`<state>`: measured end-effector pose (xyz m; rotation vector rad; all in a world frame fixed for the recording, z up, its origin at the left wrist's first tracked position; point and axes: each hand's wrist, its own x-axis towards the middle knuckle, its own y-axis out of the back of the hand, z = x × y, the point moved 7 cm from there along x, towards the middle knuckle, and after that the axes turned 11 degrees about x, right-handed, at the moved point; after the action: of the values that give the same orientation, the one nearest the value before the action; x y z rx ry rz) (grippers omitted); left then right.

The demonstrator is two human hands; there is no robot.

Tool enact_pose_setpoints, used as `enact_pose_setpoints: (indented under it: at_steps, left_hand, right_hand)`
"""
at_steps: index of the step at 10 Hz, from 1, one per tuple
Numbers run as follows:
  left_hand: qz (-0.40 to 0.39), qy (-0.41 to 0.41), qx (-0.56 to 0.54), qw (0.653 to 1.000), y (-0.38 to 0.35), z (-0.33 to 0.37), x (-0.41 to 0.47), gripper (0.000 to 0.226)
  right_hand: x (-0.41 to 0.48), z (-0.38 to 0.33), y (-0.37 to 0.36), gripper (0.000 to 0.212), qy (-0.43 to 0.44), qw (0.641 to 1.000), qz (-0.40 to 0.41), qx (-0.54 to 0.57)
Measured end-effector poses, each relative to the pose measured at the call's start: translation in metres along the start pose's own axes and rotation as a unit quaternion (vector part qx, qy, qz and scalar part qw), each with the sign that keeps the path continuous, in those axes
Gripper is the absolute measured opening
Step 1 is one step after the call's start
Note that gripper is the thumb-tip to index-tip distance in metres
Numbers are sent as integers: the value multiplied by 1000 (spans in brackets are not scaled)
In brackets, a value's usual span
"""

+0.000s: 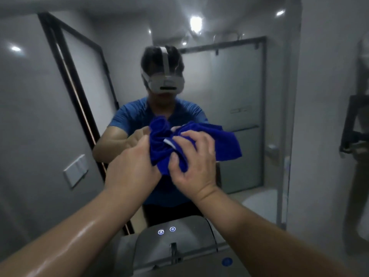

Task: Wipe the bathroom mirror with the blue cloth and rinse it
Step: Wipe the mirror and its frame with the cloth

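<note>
A bunched blue cloth [159, 148] with a small white label is held up in front of the bathroom mirror [229, 86]. My left hand [131, 166] grips its left side with curled fingers. My right hand [195, 162] pinches the cloth from the right, thumb pressed into its lower folds. The mirror reflects me, both hands and the cloth, so part of the blue seen at the upper right is reflection. Both forearms look wet.
Two lit touch icons [166, 230] glow at the mirror's lower edge. Below them a dark faucet [174, 251] rises over the basin. The mirror's right edge [287, 156] meets a grey wall. A black rack [351, 124] hangs at the far right.
</note>
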<state>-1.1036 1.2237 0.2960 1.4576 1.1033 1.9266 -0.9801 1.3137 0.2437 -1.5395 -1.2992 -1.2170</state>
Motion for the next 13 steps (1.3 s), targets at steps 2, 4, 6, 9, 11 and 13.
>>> enact_pose_setpoints:
  at_steps: [2, 4, 6, 9, 11, 13]
  left_hand:
    - [-72, 63, 46, 994, -69, -26, -44, 32]
    - [-239, 32, 31, 970, -164, 34, -83, 25]
    - [-309, 137, -160, 927, -230, 102, -111, 29]
    - [-331, 136, -364, 860, -213, 137, -88, 43]
    - [-168, -66, -302, 936, -90, 137, -32, 29]
    - [146, -111, -158, 970, 27, 83, 23, 22]
  right_hand:
    - [-52, 5, -18, 32, 36, 995, -87, 20]
    - [-149, 74, 33, 29, -4, 985, -173, -10]
    - [-219, 138, 97, 10, -276, 950, -1, -144]
    - [-214, 165, 106, 81, -707, 625, 238, 231]
    - [-58, 117, 139, 78, -503, 801, 259, 195]
    - [104, 78, 148, 34, -215, 935, 280, 23]
